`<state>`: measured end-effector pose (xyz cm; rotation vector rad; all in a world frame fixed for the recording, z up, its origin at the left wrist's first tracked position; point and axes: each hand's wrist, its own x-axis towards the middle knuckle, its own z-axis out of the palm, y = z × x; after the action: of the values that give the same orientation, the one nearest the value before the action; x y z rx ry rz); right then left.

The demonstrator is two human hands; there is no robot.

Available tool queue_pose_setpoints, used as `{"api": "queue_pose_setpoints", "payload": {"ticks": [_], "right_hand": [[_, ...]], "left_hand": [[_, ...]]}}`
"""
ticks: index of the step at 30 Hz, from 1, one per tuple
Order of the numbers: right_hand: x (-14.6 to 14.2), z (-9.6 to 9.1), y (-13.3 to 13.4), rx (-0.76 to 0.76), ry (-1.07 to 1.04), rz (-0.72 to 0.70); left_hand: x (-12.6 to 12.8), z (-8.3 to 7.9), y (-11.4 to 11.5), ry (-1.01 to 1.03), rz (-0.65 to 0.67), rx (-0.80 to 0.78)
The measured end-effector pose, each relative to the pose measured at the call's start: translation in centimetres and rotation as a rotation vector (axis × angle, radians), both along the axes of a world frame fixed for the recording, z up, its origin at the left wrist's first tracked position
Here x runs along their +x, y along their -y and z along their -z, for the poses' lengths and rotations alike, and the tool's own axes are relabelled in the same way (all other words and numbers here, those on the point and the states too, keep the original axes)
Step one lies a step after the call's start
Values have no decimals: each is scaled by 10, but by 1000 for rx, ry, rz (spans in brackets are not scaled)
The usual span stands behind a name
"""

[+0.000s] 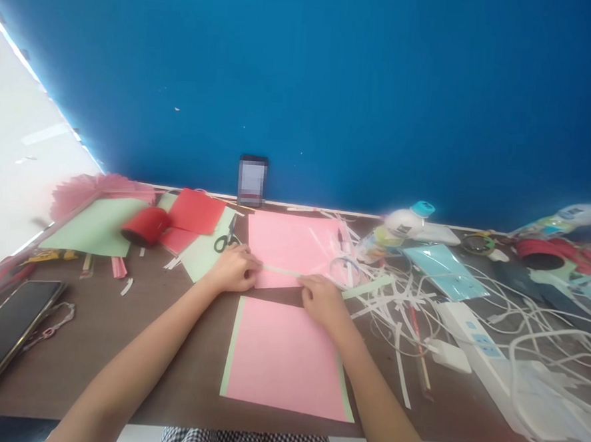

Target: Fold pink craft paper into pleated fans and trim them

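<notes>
A narrow light green paper strip stretches across the lower part of the far pink sheet. My left hand has its fingers curled closed at the strip's left end. At its right end, my right hand pinches with bent fingers. Both hands rest low on the table, and the strip's ends are hidden under the fingertips. Nearer to me lies a second pink sheet with light green strips along its left and right edges. Black-handled scissors lie just beyond my left hand.
At the left are a red roll, red paper, green paper and a phone. White paper scraps, a glue bottle, cables and a power strip crowd the right. Another phone leans against the blue wall.
</notes>
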<state>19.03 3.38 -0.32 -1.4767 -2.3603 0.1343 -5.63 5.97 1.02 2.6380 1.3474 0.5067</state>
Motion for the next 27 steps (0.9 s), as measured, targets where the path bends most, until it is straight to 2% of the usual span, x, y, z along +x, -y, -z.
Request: {"api": "queue_pose_setpoints", "payload": {"ticks": [3,11,13,16,19,23,25,27], "right_hand": [[3,2,-5,60,47,14],[4,9,-20,258,277,-99],[1,8,-20,278,242,-75],[-3,2,-18,269,5,-5],[-5,-7,-13,143,-346,80],[-2,-19,-10,-204,-797,150],[1,-24,-11,-378,-941,127],[4,-26,-12,-450,-952,128]], "left_hand": [[1,6,-4,22,2,6],[2,14,-13,15,62,17],[3,15,-12,32,44,17],[5,12,-11,130,-24,-41],[6,3,-9,328,-83,-162],[9,-12,-7,685,-146,-361],[8,-16,-8,805,-150,-497],[4,-15,-10,811,-127,-593]]}}
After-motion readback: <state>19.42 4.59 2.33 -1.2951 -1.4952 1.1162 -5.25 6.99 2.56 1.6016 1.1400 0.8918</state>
